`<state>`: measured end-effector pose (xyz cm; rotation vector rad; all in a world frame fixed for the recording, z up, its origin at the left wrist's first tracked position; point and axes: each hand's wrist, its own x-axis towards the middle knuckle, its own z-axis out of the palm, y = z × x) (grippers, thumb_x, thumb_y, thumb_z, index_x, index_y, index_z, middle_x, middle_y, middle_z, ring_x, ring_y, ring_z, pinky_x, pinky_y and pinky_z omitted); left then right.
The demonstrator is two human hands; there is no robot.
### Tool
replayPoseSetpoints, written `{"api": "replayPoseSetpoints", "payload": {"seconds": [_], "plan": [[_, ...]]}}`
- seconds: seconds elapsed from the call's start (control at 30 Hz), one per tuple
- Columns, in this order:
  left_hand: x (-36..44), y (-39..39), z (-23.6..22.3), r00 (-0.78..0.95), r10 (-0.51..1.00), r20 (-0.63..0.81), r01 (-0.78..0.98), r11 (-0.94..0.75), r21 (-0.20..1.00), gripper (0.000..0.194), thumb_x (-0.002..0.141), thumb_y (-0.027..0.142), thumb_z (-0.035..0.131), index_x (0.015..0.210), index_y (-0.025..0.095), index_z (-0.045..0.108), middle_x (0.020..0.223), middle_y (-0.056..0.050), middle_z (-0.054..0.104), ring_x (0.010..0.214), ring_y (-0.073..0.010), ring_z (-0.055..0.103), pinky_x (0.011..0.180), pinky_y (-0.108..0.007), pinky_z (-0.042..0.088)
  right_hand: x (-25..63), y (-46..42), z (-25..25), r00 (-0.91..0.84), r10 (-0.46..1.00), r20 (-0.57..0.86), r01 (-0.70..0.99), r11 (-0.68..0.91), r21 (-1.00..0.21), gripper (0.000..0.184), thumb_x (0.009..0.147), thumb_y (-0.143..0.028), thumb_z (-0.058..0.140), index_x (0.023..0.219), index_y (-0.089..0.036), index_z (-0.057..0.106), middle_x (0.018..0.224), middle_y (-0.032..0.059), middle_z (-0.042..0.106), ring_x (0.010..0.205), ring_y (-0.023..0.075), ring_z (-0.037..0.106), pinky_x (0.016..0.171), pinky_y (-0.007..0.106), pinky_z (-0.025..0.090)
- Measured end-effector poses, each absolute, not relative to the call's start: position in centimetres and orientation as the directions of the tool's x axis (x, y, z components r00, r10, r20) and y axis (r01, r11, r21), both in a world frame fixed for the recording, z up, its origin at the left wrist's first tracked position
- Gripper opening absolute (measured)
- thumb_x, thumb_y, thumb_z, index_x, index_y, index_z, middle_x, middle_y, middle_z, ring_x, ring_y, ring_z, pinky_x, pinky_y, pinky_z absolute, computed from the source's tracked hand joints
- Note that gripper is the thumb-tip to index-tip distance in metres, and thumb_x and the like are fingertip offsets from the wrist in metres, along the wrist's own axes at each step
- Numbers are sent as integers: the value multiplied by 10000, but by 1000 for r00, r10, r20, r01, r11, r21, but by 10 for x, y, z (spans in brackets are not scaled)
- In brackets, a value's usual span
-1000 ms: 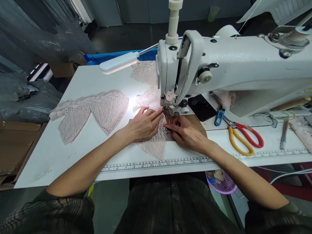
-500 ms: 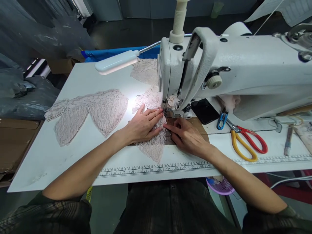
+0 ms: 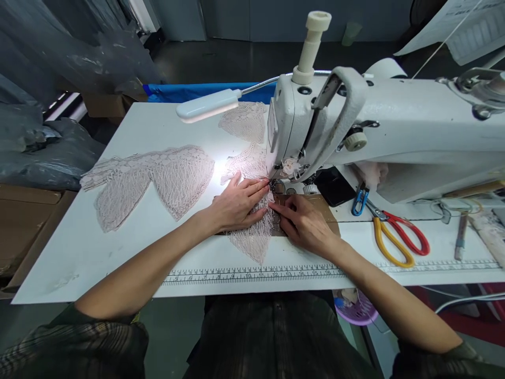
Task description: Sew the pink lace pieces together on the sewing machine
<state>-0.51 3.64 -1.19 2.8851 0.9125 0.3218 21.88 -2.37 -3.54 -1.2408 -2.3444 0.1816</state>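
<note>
White table (image 3: 74, 247), left hand (image 3: 240, 204) flat on pink lace (image 3: 254, 243), right hand (image 3: 303, 222) at its edge, grip unclear.

"Where can your left hand (image 3: 242, 205) pass?"

"Leftward: bare table (image 3: 118, 252) makes a long lane between your forearm and the lace pieces (image 3: 183, 181)."

"And straight ahead?"

"The machine head (image 3: 286, 131) stands just beyond your fingertips and shuts off the right side. The lamp (image 3: 209, 107) hangs over the far part, so your way there runs below it."

"What about your right hand (image 3: 305, 221)?"

"The machine arm (image 3: 418, 123) bars the far side, with the black device (image 3: 335, 187) lying near it. Rightward you have a bare strip before the scissors (image 3: 394, 239) and blue tool (image 3: 360, 201); toward your body, the ruled front edge lies flat."
</note>
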Motion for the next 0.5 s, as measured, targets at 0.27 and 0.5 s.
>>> {"api": "replayPoseSetpoints", "payload": {"seconds": [0.27, 0.5], "plan": [[-4, 36, -15, 787, 594, 164, 576, -804, 150, 505, 980, 414, 387, 1382, 126, 490, 1495, -162, 456, 1333, -322, 451, 1135, -652, 217, 217, -27, -35, -466, 813, 349, 775, 565, -283, 345, 906, -200, 489, 1202, -193, 666, 987, 121, 544, 886, 236, 551, 746, 382, 528], [-2, 31, -14, 794, 561, 233, 575, -818, 10, 512, 1004, 408, 355, 1354, 72, 518, 1459, -197, 485, 1342, -333, 442, 1128, -620, 268, 218, -26, -36, -478, 786, 391, 766, 591, -251, 344, 924, -210, 463, 1201, -178, 665, 945, 111, 535, 844, 226, 542, 696, 369, 526]]}}
